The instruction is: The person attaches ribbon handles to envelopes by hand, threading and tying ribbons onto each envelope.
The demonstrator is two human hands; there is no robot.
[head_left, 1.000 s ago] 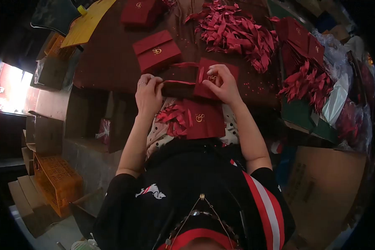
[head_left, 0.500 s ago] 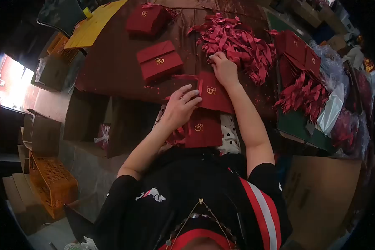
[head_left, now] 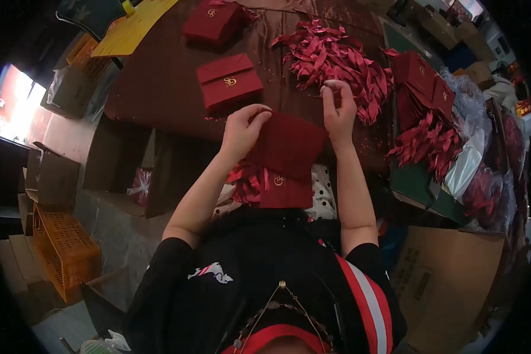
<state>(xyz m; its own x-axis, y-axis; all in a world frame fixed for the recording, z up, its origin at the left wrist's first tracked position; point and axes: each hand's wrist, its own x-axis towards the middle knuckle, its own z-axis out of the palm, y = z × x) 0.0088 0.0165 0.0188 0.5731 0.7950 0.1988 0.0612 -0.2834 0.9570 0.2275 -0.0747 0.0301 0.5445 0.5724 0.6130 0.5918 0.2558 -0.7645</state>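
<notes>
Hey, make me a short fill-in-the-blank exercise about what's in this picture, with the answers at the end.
1. The ____ hand grips the upper left corner of a plain-faced red bag.
2. The logo on the red package nearest that hand is ____ in colour.
3. The plastic crate at the lower left of the view is ____.
4. The white fabric by the person's lap is patterned with black ____.

Missing words: left; gold; orange; dots.

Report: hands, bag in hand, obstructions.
Left hand pinching red bag by corner. Right hand beside it, grip unclear. Second bag partly covered below. No obstruction apparent.
</notes>
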